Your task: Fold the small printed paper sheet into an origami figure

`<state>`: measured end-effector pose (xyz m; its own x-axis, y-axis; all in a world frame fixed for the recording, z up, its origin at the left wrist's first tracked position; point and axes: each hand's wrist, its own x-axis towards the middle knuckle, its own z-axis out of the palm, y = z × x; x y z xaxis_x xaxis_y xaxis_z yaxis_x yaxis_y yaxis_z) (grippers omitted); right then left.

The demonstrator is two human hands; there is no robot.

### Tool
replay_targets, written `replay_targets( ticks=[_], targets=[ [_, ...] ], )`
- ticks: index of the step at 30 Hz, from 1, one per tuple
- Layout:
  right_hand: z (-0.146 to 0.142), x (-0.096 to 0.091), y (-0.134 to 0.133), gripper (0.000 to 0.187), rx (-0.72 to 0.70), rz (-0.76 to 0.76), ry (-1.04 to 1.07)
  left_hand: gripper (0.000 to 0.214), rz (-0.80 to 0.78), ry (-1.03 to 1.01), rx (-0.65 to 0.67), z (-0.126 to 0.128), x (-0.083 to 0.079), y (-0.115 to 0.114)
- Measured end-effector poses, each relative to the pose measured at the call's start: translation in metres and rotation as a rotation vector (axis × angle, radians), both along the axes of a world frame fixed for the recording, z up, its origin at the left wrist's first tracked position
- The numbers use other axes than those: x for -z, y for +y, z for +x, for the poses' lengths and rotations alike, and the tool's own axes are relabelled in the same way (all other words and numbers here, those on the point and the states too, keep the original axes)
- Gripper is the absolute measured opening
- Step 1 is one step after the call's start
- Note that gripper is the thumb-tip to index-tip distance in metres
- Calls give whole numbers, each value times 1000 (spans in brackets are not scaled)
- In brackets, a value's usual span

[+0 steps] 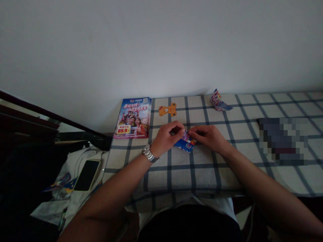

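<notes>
Head view, my left hand [166,137] and right hand [208,137] were together, pinching folded blue paper [184,145], above a checked tablecloth [202,174]

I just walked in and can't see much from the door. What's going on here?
A person is holding a small piece of blue printed paper between their left hand and right hand, over a checked tablecloth. Farther back on the cloth lie a glossy brochure, an orange bear cutout and a crumpled printed scrap.
</notes>
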<state>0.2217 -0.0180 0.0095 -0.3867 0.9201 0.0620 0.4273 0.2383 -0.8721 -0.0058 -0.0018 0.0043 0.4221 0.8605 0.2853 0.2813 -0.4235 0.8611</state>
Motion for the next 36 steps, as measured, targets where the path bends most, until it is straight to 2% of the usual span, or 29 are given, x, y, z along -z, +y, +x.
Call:
replay_targets(
  ticks=[4, 7, 12, 19, 25, 31, 36],
  targets=[
    [1, -1, 0, 29, -20, 65, -58, 14, 12, 55, 31, 2, -1, -1],
    [1, 0, 1, 31, -11, 44, -59, 14, 30, 77, 50, 2, -2, -1],
    [2, 2, 2, 36, 55, 1, 12, 18, 10, 1, 21, 0, -3, 1],
    [5, -1, 3, 37, 59, 83, -94, 20, -26, -14, 16, -1, -1, 2],
    [3, 1, 2, 35, 31, 21, -36, 16, -40, 64, 62, 0, -2, 0],
    [4, 5, 6, 39, 99, -50, 35, 18, -33, 15, -7, -1, -1, 3],
    [7, 2, 6, 39, 95, -65, 34, 19, -43, -1, -28, -2, 0, 4]
  ],
)
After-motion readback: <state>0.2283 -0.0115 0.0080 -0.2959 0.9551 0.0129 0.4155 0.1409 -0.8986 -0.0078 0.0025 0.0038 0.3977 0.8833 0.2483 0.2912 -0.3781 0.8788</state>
